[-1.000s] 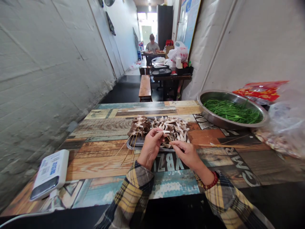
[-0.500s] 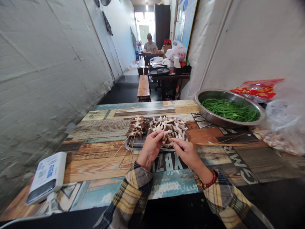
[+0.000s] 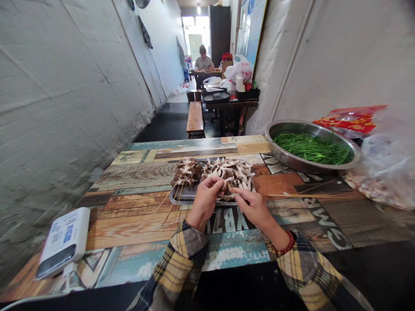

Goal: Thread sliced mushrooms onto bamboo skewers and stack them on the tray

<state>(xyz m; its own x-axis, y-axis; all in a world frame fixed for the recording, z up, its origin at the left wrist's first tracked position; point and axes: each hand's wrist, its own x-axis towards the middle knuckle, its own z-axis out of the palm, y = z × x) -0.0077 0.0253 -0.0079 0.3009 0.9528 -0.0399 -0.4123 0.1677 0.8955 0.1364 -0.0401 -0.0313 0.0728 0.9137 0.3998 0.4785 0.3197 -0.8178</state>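
Note:
Over the near edge of a metal tray (image 3: 186, 203), my left hand (image 3: 205, 198) pinches an oyster mushroom, partly hidden by the fingers. My right hand (image 3: 254, 207) is closed on a thin wooden skewer, its end close to that mushroom; whether it has pierced it I cannot tell. Loose oyster mushrooms (image 3: 241, 170) are heaped in the tray's right part, just beyond my hands. On the left of the tray lie skewered mushrooms (image 3: 187, 170), their bare sticks (image 3: 177, 203) sticking out over the rim towards me.
A steel basin (image 3: 272, 149) of green chives (image 3: 313, 149) stands at the right, near plastic bags (image 3: 389, 160). Thin skewers (image 3: 298, 195) lie right of the tray. A white boxy device (image 3: 66, 235) with a cable sits front left. Far back, a person (image 3: 203, 62) sits at another table.
Both hands stay almost in the same place, still pinching the mushroom and the skewer. The view has shifted very slightly.

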